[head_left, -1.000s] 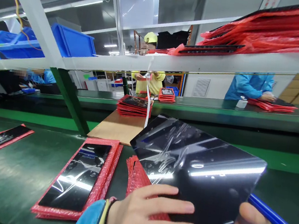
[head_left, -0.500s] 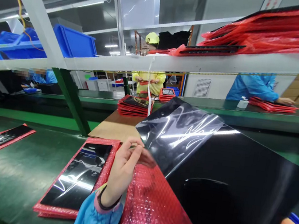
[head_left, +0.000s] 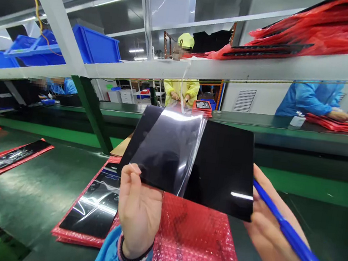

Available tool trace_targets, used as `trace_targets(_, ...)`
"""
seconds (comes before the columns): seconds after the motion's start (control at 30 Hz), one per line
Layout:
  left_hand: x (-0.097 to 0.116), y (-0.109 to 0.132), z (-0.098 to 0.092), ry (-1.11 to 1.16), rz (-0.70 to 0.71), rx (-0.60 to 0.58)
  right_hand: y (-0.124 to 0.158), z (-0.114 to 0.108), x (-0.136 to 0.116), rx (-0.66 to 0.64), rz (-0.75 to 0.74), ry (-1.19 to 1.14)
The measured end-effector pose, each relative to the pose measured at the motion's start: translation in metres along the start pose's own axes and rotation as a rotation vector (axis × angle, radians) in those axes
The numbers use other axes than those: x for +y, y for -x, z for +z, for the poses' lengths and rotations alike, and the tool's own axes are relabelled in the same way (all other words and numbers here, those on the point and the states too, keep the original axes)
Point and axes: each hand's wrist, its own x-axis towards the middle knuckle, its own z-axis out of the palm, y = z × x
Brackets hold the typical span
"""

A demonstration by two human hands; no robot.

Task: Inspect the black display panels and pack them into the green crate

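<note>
Far to the left of the black panel [head_left: 223,167] I hold up, a long strip panel [head_left: 13,156] lies in its red wrap on the green belt [head_left: 33,202]. Closer in, just below and left of the black panel, another glossy panel [head_left: 96,206] rests on a pile of red bubble bags.

My left hand [head_left: 139,211] is closed at the black panel's lower left corner, thumb pinching the clear film [head_left: 168,151]. The film is lifted off the left part of the glass and stands loose; I cannot tell whether my fingers also grip the panel behind it. The black panel itself is in the air, tilted toward me, above a red bubble bag [head_left: 197,249] lying under it.

My right hand [head_left: 265,228] closes on the black panel's right edge, with a blue pen [head_left: 294,242] tucked along the fingers and pointing toward the glass.

I judge that I am partway through peeling the film: the right part of the glass looks bare. Pulling further calls for a firm hold on the right edge, a steady sideways draw, and keeping the pen tip off the surface.

Beyond the black panel, co-workers in yellow [head_left: 181,90] and blue [head_left: 312,99] work at another belt.
</note>
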Motion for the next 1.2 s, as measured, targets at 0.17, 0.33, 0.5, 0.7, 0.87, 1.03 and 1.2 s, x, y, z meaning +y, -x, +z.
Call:
trace_targets(0.17,0.000,0.005,-0.001,-0.008,0.111,0.009,0.007,0.001,0.011,0.021,-0.072,0.428)
trace_targets(0.33,0.004,-0.003,0.001,-0.015,0.092,0.028,0.011,0.004,0.011,0.000,-0.086,0.223)
trace_targets(0.5,0.006,-0.016,-0.003,-0.044,0.071,0.080,0.016,0.009,-0.003,-0.086,0.059,0.012)
trace_targets(0.7,0.010,-0.027,-0.003,-0.009,0.006,0.093,0.018,0.010,-0.010,-0.055,0.150,0.034)
trace_targets(0.87,0.008,-0.038,-0.011,-0.169,0.097,0.144,0.016,0.003,-0.005,0.034,0.230,-0.034)
trace_targets(1.03,0.004,-0.050,-0.026,-0.256,0.147,0.157,0.016,-0.005,-0.006,0.072,0.182,0.050)
trace_targets(1.2,-0.002,-0.059,-0.038,-0.250,0.055,0.210,0.023,-0.001,-0.015,-0.007,0.207,-0.044)
